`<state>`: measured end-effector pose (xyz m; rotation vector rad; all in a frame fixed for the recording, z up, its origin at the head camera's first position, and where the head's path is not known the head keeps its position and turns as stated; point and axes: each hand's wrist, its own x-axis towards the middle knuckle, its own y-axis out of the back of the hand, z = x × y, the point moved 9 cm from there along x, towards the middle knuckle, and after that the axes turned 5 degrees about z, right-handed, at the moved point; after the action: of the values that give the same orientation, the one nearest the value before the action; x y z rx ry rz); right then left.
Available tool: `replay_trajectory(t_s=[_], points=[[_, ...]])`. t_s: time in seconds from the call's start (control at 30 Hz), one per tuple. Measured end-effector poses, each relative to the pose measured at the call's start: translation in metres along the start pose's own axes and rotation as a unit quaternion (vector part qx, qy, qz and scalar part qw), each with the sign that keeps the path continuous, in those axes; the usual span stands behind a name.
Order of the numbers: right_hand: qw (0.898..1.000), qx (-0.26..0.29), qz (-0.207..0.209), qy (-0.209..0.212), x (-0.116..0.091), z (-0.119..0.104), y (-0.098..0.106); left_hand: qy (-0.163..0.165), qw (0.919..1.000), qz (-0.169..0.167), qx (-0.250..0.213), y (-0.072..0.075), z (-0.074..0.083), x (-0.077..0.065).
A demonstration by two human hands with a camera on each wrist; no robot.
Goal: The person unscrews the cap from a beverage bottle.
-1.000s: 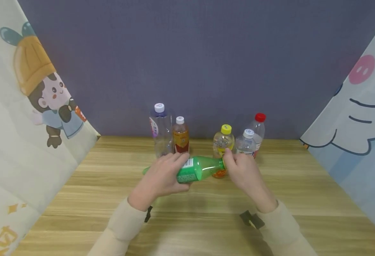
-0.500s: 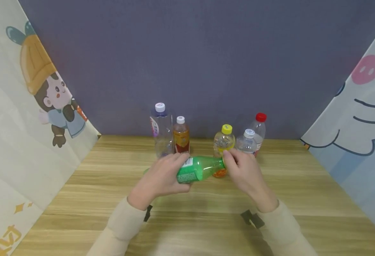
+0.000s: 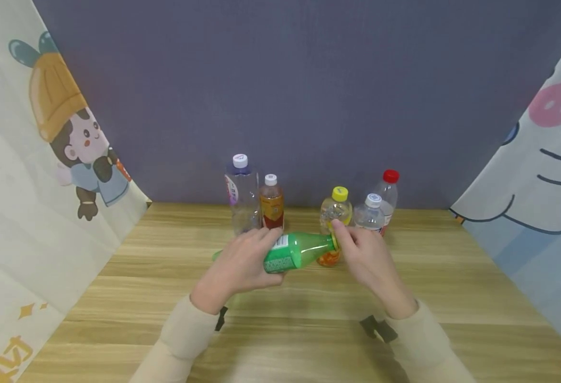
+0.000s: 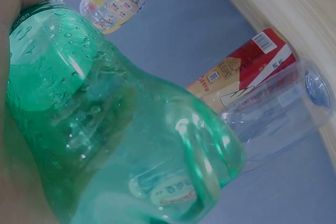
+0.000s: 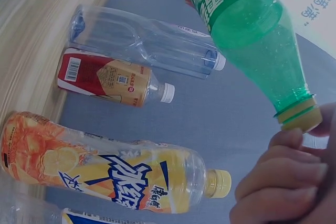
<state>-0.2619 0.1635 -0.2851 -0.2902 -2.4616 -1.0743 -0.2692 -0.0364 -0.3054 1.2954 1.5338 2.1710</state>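
Note:
A green plastic bottle (image 3: pixel 304 251) lies sideways in the air above the table, its neck to the right. My left hand (image 3: pixel 248 258) grips it around the labelled middle. At the neck my right hand (image 3: pixel 367 260) pinches the yellow cap (image 5: pixel 305 119) between thumb and fingers. In the right wrist view, a strip of green shows between the cap and a yellow ring on the neck. Droplets cover the inside of the green bottle's wall (image 4: pixel 68 51) in the left wrist view, and no drink shows inside.
Behind stand a tall clear bottle (image 3: pixel 245 205), a brown-labelled bottle (image 3: pixel 271 205), a yellow-capped bottle (image 3: pixel 334 210), a white-capped clear bottle (image 3: pixel 368 215) and a red-capped bottle (image 3: pixel 388 194). All are on the wooden table (image 3: pixel 280 340), before a dark blue-grey panel (image 3: pixel 290 96).
My right thumb and fingers have shifted slightly around the cap, and its yellow edge shows at the neck now. The left hand and green bottle have stayed nearly still.

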Motion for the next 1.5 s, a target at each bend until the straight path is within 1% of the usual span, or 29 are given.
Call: replay_trajectory(t_s=[0.17,0.3,0.47,0.63,0.7,0.77,0.9,1.0,1.1,1.2,1.37,1.43,1.5], points=[[0.999,0.027,0.007,0.032,0.000,-0.006,0.002,0.005,1.0000,-0.002,-0.001,0.001,-0.001,0.000],[0.998,0.038,0.004,0.041,-0.001,-0.007,0.001,0.009,0.9999,-0.005,0.000,0.001,-0.001,0.000],[0.999,0.030,0.003,0.026,0.000,-0.003,0.001,0.004,1.0000,-0.003,0.003,0.002,-0.001,0.000],[1.000,0.007,-0.016,-0.010,0.000,0.004,-0.002,0.004,0.9999,-0.006,0.008,0.002,-0.001,0.000],[1.000,0.006,-0.019,-0.013,0.001,0.004,-0.003,0.004,1.0000,-0.007,0.006,0.001,-0.001,0.000],[1.000,0.010,-0.017,-0.005,0.001,0.002,-0.003,0.003,1.0000,-0.006,0.005,0.001,-0.001,0.000],[0.999,0.021,0.001,0.031,0.001,-0.004,0.000,0.002,1.0000,-0.002,-0.001,0.002,-0.001,0.000],[0.998,0.026,0.007,0.054,0.001,-0.007,0.001,0.002,1.0000,0.001,-0.002,0.003,-0.001,0.000],[0.998,0.034,0.008,0.060,0.001,-0.007,0.001,0.003,1.0000,0.005,-0.002,0.004,-0.002,0.000],[0.998,0.039,0.007,0.047,0.001,-0.005,0.001,0.002,1.0000,0.009,-0.003,0.005,-0.002,0.000],[0.999,0.032,-0.003,0.002,0.001,0.002,0.001,0.002,1.0000,0.009,-0.003,0.005,-0.003,0.000],[1.000,0.028,-0.009,-0.004,0.001,0.002,0.000,0.002,1.0000,0.007,-0.001,0.004,-0.004,0.000],[1.000,0.026,-0.011,0.001,0.001,0.001,0.000,0.001,1.0000,0.006,0.001,0.004,-0.003,0.000]])
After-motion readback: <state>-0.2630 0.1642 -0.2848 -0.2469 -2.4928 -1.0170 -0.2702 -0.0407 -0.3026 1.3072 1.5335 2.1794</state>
